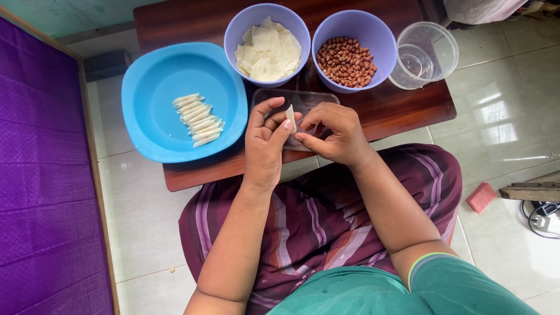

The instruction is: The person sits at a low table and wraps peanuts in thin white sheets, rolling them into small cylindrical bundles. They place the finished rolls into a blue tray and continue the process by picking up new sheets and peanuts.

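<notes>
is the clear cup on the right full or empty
Empty. The clear cup stands upright on the table, and you see straight through to its bare bottom.

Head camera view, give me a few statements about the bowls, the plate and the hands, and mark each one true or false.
1. Both hands, left hand and right hand, pinch a small pale wrapper piece between them. True.
2. The blue plate holds a heap of peanuts. False: it holds a row of rolled pale pieces.
3. The peanuts lie in the right-hand purple bowl. True.
4. The other purple bowl is filled with water. False: it holds flat pale wrapper squares.
5. The clear plastic cup stands on the floor. False: it stands on the wooden table, right of the peanut bowl.
</notes>
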